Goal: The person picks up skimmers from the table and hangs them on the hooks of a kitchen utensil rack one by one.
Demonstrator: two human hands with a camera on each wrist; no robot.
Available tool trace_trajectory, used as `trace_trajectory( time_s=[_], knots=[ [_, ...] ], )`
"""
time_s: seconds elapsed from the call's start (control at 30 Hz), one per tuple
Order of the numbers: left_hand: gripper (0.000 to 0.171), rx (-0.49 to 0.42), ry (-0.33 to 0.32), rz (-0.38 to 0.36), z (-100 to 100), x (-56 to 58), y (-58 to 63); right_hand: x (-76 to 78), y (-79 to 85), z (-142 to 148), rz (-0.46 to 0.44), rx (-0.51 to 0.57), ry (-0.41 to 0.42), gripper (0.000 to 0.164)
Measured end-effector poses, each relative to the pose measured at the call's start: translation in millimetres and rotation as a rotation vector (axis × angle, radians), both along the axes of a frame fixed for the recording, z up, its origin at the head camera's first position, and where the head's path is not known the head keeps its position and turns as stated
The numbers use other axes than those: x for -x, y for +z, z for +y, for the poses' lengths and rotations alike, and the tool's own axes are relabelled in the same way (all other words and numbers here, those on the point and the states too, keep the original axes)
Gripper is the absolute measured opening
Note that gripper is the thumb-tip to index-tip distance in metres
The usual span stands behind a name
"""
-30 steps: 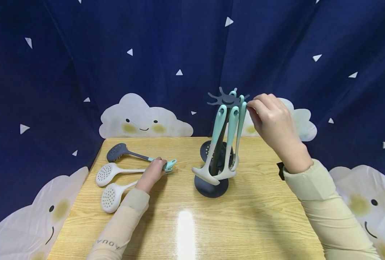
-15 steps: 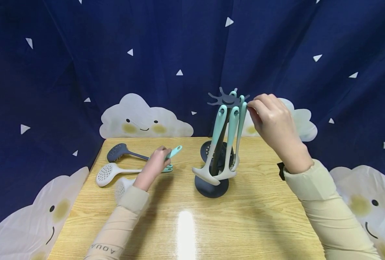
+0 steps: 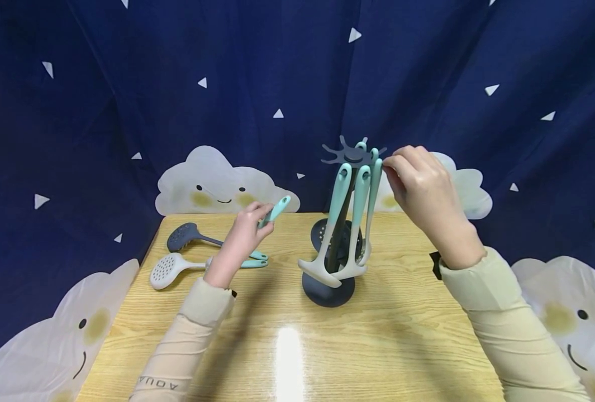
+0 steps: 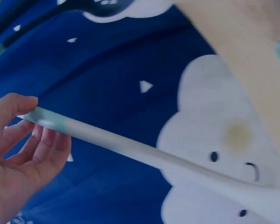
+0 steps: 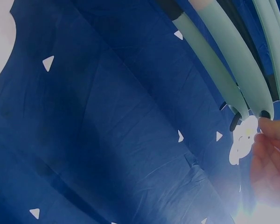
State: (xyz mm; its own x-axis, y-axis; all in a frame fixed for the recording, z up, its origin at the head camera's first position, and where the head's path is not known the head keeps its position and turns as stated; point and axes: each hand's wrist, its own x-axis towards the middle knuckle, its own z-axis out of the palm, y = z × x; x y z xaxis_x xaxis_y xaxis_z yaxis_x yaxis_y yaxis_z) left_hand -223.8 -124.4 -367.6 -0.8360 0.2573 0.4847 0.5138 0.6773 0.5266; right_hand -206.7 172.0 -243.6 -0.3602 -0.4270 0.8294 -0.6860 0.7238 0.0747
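Note:
My left hand (image 3: 249,229) grips the mint handle of a white skimmer (image 4: 126,145) above the table; its handle end (image 3: 280,207) points up and right. In the head view the hand and sleeve hide the skimmer's head. My right hand (image 3: 420,192) is at the top of a dark utensil rack (image 3: 352,155), thumb and fingers pinching a hook tip (image 5: 265,113) that pokes through a handle's hole. White ladles (image 3: 322,272) with mint handles hang at the rack's front, and a dark perforated utensil (image 3: 319,233) hangs behind.
On the left of the wooden table (image 3: 377,346) lie a dark perforated utensil (image 3: 180,237) and another white skimmer (image 3: 164,271), their mint handles pointing right. A blue curtain (image 3: 237,100) with white clouds stands behind the table.
My left hand has lifted the nearest white skimmer off the table and moved it up and slightly right, its handle end tilting upward. The right hand stays at the rack.

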Motion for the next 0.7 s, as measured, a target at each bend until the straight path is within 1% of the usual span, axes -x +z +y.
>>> trace_trajectory(
  time_s=[0.1,0.27,0.4,0.7],
  knots=[
    [0.033,-0.04,-0.017,0.026,4,-1.0,13.2,-0.2,0.1,0,-0.001,-0.003,0.0,0.01],
    [0.031,-0.088,-0.043,0.109,10,-1.1,30.9,-0.6,0.0,0,-0.002,-0.004,0.004,0.009],
    [0.028,-0.116,-0.062,0.168,14,-0.9,41.2,-1.0,-0.4,0,-0.003,-0.01,0.004,0.008],
    [0.028,-0.182,-0.116,0.246,24,-1.2,59.2,-0.5,-0.8,-1,-0.007,-0.002,-0.009,0.008]
  ],
)
